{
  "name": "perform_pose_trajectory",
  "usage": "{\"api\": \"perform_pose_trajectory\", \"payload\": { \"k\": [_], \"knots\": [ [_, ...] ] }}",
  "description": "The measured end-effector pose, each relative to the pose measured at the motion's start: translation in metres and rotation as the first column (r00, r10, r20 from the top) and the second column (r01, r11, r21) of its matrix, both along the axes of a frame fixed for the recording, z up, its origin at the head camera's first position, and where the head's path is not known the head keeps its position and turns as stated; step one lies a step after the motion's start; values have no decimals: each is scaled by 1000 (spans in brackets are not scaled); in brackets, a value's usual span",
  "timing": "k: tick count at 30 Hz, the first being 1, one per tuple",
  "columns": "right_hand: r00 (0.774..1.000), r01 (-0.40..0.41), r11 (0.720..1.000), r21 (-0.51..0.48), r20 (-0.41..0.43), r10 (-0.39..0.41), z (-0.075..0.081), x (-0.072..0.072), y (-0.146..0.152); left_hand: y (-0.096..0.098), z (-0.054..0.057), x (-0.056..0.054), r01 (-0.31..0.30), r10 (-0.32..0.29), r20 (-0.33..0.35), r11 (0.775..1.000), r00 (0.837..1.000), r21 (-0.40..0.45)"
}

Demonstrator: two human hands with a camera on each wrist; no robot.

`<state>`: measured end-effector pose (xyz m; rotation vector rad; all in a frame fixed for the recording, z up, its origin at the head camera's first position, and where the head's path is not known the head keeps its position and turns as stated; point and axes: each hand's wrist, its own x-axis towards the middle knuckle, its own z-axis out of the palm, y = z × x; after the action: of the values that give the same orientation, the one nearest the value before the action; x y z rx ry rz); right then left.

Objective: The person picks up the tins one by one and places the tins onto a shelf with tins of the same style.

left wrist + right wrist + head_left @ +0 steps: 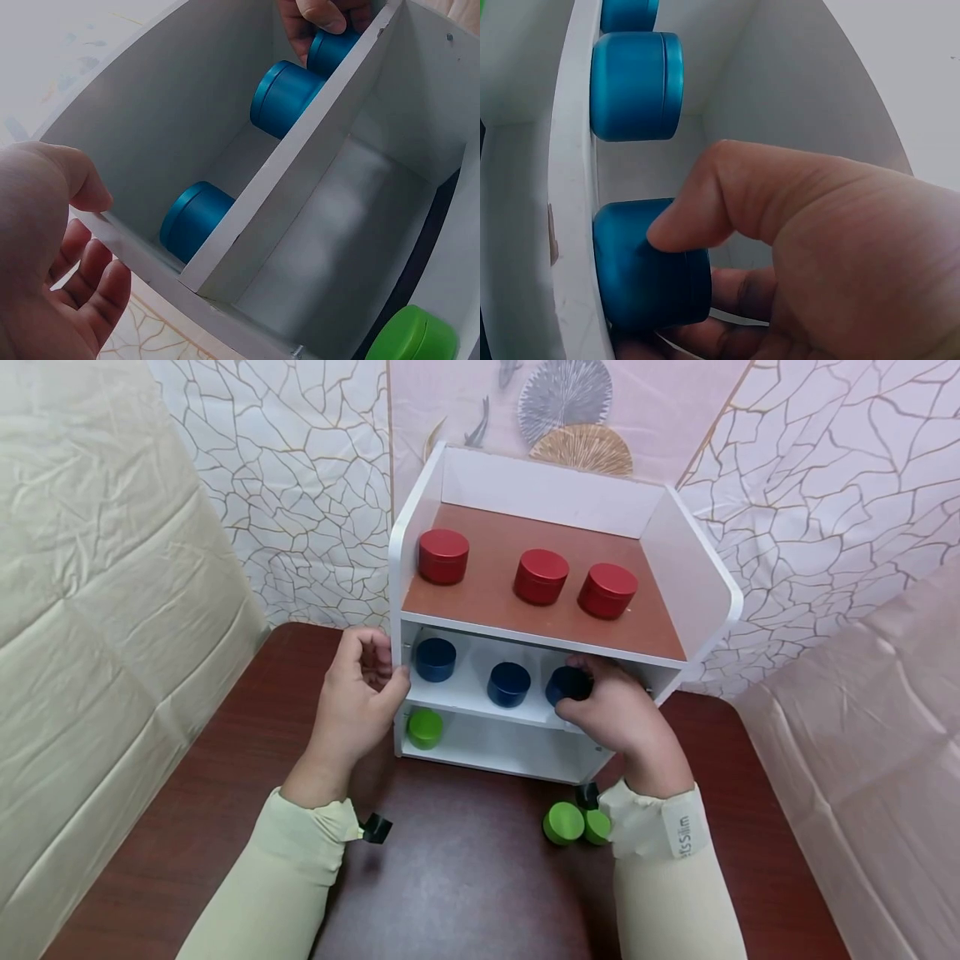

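My right hand point(626, 706) grips a round blue tin point(645, 277) at the right of the white shelf unit's middle level, thumb on its near side and fingers curled round the far side. Two more blue tins point(508, 684) stand to its left on that level. At the unit's left side panel, my left hand point(351, 706) holds the front edge, the thumb point(90, 191) over the edge and the fingers bent along the outside. Three red tins point(542, 577) sit on the brown top of the shelf unit point(517, 762). A green tin point(425, 729) stands at the bottom level's left end.
Two green tins point(563, 823) lie on the dark brown table point(450, 877) in front of the unit, close by the right sleeve, which partly covers one. Patterned cloth point(307, 493) hangs behind the unit, and pale padded walls point(90, 635) flank the table.
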<state>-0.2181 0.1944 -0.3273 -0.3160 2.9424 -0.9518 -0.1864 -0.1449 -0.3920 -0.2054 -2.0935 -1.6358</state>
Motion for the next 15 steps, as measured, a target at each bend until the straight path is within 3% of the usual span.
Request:
{"api": "perform_pose_trajectory", "payload": {
  "k": [15],
  "knots": [
    [1000, -5, 1000, 16, 13, 4, 4, 8, 0, 0, -1, 0, 1, -1, -3, 1000, 1000, -4]
  ]
}}
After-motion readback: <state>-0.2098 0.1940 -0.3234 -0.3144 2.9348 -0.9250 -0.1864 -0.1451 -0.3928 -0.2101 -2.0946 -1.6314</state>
